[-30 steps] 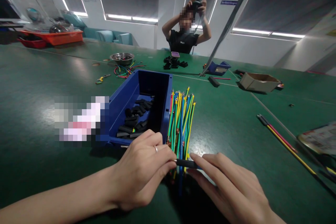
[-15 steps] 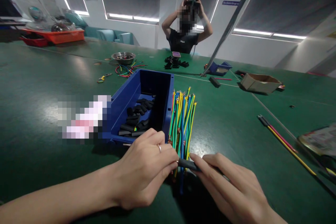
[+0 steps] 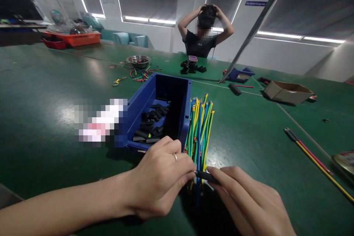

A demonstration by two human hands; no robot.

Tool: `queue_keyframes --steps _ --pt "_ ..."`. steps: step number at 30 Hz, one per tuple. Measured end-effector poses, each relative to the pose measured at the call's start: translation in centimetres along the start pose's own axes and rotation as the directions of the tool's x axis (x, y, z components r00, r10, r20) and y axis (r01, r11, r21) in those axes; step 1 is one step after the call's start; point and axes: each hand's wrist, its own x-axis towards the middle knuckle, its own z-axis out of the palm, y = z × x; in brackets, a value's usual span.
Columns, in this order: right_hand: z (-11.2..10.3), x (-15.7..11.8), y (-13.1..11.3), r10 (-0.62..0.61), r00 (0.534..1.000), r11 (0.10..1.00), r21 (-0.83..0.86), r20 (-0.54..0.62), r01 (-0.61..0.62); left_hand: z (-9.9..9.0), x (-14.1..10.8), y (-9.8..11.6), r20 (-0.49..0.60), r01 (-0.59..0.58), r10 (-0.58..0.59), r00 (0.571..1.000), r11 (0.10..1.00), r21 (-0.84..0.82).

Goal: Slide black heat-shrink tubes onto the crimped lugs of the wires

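A short black sleeve [image 3: 207, 176] lies between the thumb and fingers of my right hand [image 3: 249, 195], its left end sticking out. My left hand [image 3: 163, 177], with a ring on one finger, is closed in a pinch at that end. A small shiny tip shows there; most of what the left fingers grip is hidden. Under and beyond both hands lies a bundle of yellow-green and blue wires [image 3: 199, 132] with metal ends. Left of the wires stands a blue bin [image 3: 138, 107] with several black sleeves [image 3: 155, 112] inside.
Across the green table [image 3: 91, 169], a person [image 3: 199, 44] holds both arms raised to a headset. Between us are a metal bowl [image 3: 138, 62], loose wires [image 3: 143, 73], black parts [image 3: 192, 67] and a slanted pole [image 3: 254, 29]. A cardboard box [image 3: 287, 94] and sleeved wires [image 3: 309, 155] are at right.
The whole scene has shifted slightly right in view. My hands keep the same hold on the black sleeve. The person opposite has tilted their head down.
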Motion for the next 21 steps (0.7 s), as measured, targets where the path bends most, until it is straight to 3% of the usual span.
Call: queue_keyframes --steps 15,21 --pt "0.1 -0.5 0.1 0.015 0.999 0.998 -0.063 -0.04 -0.018 0.3 -0.2 -0.2 -0.023 0.005 -0.006 1.0 0.998 -0.058" --pt "-0.9 0.0 0.1 0.019 1.0 0.995 -0.102 -0.013 -0.021 0.1 -0.2 -0.3 -0.046 -0.01 0.007 0.999 0.997 -0.076"
